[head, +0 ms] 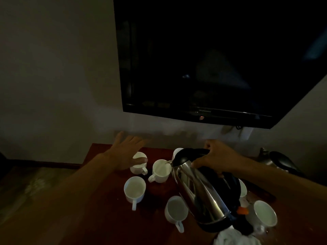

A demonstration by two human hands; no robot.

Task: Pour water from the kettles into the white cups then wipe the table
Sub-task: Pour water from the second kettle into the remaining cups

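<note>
My right hand [216, 157] grips the black handle of a steel kettle [200, 188], which is tilted to the left. Its spout sits over a white cup [160, 171] and a thin stream of water runs into that cup. My left hand [126, 152] hovers flat with fingers spread, partly over another white cup [138, 165] at the back left. Several more white cups stand on the dark red table [106, 200]: one in front left [134, 190], one in front middle [176, 210], one at the right [265, 213]. A second kettle [277, 160] stands at the far right.
A white cloth [228, 238] lies at the table's front edge under the tilted kettle. A dark wall-mounted television [203, 59] hangs above the table. The wall runs right behind the table's back edge. The room is dim.
</note>
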